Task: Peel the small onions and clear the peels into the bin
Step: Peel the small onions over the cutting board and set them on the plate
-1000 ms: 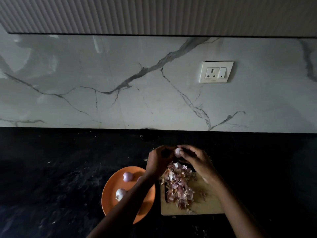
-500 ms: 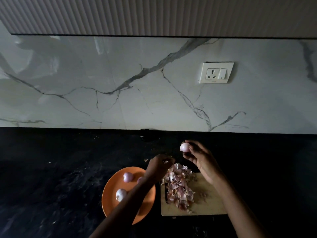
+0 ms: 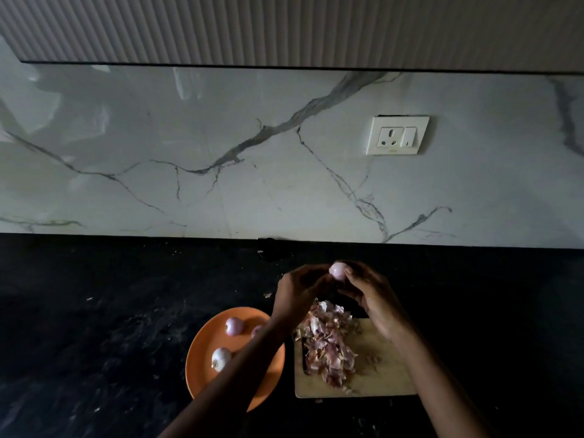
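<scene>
My left hand [image 3: 298, 292] has come back to the small onion [image 3: 337, 270], pinched in my right hand [image 3: 373, 295] above the cutting board's [image 3: 388, 368] far edge; both grip it, so peeling resumes.

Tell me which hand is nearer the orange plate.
Left. The left hand is just above the orange plate at its far right rim; the right hand is over the cutting board's far end.

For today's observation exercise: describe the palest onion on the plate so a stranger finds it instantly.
Find the orange plate left of the cutting board. The whitish onion lies nearest the viewer, apart from two pinker onions farther back.
</scene>
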{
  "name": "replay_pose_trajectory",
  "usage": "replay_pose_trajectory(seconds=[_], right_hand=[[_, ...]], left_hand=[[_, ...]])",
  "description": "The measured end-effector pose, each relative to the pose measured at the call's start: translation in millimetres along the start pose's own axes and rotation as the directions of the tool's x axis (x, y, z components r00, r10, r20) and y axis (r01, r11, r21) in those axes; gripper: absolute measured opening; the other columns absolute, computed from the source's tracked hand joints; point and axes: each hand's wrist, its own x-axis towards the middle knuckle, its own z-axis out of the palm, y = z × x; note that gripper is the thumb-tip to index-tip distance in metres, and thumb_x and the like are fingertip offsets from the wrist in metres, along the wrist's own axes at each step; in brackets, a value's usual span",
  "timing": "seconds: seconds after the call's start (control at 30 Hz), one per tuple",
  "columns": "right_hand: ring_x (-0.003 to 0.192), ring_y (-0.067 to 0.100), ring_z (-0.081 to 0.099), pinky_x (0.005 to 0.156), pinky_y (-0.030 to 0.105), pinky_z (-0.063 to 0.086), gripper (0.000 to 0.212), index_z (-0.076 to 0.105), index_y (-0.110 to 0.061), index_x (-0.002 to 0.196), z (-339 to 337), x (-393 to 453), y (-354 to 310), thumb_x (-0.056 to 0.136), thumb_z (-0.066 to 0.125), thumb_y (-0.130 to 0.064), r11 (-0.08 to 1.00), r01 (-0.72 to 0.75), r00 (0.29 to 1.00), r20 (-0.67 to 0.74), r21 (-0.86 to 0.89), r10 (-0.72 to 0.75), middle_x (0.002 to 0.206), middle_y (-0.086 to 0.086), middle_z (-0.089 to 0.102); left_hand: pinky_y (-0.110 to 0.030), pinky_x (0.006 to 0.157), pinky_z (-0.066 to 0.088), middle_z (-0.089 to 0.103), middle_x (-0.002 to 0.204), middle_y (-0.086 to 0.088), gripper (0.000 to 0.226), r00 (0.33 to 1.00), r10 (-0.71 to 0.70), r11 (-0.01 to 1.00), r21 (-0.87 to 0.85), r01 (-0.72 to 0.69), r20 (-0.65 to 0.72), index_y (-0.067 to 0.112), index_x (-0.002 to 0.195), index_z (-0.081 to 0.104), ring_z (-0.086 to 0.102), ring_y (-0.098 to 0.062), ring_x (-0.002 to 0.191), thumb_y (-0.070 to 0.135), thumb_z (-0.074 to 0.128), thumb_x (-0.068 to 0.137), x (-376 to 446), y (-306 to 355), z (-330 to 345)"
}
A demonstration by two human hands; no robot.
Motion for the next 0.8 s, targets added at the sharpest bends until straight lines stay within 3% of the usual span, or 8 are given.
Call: replay_pose_trajectory(seconds=[0.1, 0.27, 0.4, 0.53, 0.67, 0.8], right_hand=[[0.111, 0.023, 0.067, 0.087, 0.03, 0.055, 0.037, 0.067, 0.003, 0.109, -1, 0, 2, 0.091, 0.058, -0.028, 1.0, 0.001, 1.0, 0.024, -0.006, 0.0, 0.114, 0.009, 0.073], [0.114, 0.025, 0.067, 0.093, 0.038, 0.053, 0.035, 0.072, -0.007, 0.107, 2, 0, 2, 0.089, 0.058, -0.032, 0.999, -0.046, 0.998, 0.034, 0.0, 0.046, 0.117, 0.011, 0.072], [0.116, 0.031, 0.065, 0.094, 0.039, 0.056, 0.043, 0.068, 0.0, 0.116, 2, 1, 4, 0.089, 0.059, -0.032, 0.998, -0.057, 0.998, 0.028, -0.005, 0.057, 0.119, 0.017, 0.071], [0.114, 0.033, 0.066, 0.103, 0.051, 0.05, 0.044, 0.069, -0.003, 0.115, 0, 1, 6, 0.088, 0.069, -0.038, 0.997, -0.065, 0.997, 0.035, -0.032, 0.067, 0.115, 0.019, 0.071], [0.112, 0.03, 0.067, 0.105, 0.054, 0.048, 0.04, 0.069, -0.005, 0.116, 1, 1, 6, 0.091, 0.067, -0.037, 0.995, -0.063, 0.997, 0.047, -0.074, 0.066, 0.113, 0.015, 0.072], [0.111, 0.026, 0.068, 0.103, 0.048, 0.05, 0.043, 0.07, -0.009, 0.116, 2, -2, 3, 0.087, 0.07, -0.041, 0.994, -0.046, 0.996, 0.068, -0.101, 0.053, 0.113, 0.011, 0.073]], left_hand=[[-0.011, 0.074, 0.052, 0.073, 0.096, 0.018, 0.02, 0.999, 0.042, 0.997, 0.058, -0.04, -0.023, 0.031, 0.108, 0.072, 0.07, 0.005, 0.091, 0.022, 0.073, 0.09, -2, 1, 0], [-0.021, 0.08, 0.057, 0.074, 0.103, 0.011, 0.022, 0.991, 0.122, 0.98, 0.161, -0.113, -0.05, 0.026, 0.114, 0.074, 0.069, 0.002, 0.095, 0.03, 0.071, 0.092, -3, -4, 1], [-0.012, 0.072, 0.051, 0.074, 0.095, 0.013, 0.02, 0.983, 0.158, 0.952, 0.279, -0.126, -0.095, 0.026, 0.11, 0.075, 0.068, 0.006, 0.088, 0.032, 0.072, 0.091, -2, -9, 0], [-0.009, 0.07, 0.048, 0.074, 0.094, 0.008, 0.016, 0.975, 0.209, 0.923, 0.345, -0.17, -0.079, 0.022, 0.107, 0.075, 0.066, 0.008, 0.086, 0.025, 0.072, 0.092, -4, -10, -3], [-0.006, 0.068, 0.046, 0.073, 0.091, 0.008, 0.015, 0.984, 0.137, 0.944, 0.316, -0.095, -0.114, 0.02, 0.102, 0.075, 0.067, 0.005, 0.084, 0.029, 0.073, 0.09, -4, -9, -1], [-0.007, 0.061, 0.046, 0.073, 0.08, 0.012, 0.015, 0.982, 0.044, 0.978, 0.208, -0.005, -0.184, 0.016, 0.095, 0.076, 0.067, 0.006, 0.075, 0.029, 0.075, 0.089, -4, -5, 2]])
